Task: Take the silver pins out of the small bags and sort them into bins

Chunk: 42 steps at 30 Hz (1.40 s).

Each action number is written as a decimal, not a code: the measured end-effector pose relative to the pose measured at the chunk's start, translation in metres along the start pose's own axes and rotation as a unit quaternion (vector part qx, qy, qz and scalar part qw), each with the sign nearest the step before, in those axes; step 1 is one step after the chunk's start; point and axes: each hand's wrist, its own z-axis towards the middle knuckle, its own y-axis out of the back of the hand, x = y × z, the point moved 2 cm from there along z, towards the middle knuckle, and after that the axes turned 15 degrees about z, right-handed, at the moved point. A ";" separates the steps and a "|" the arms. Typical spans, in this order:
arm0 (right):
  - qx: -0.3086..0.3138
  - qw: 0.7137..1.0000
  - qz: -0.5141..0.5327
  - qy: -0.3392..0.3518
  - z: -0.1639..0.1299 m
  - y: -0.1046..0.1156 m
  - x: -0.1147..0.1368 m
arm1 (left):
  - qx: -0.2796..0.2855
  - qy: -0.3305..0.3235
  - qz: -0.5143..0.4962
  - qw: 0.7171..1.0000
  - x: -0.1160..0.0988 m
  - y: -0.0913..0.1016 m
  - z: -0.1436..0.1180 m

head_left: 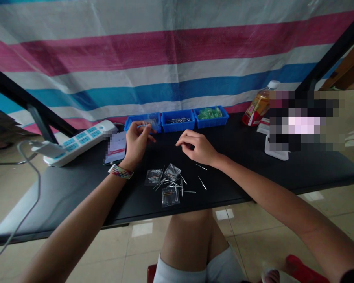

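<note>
My left hand is at the front edge of the left blue bin, thumb and index finger bent together close to a clear plastic bag. What that pinch holds, if anything, is not plain. Over the table, my right hand has its fingers curled in; anything inside is hidden. Below and between the hands lies a loose pile of pop rivets, with small clear bags around it. One pop rivet lies apart to the right, under my right wrist.
The middle blue bin contains metal pop rivets, the right blue bin green packets. At left are a power strip and a phone. A drink bottle and a white tray stand right. A striped sheet hangs behind.
</note>
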 end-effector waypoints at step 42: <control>-0.099 0.878 0.409 -0.231 0.011 -0.001 -0.024 | 0.278 -0.071 0.050 0.957 -0.027 -0.015 -0.024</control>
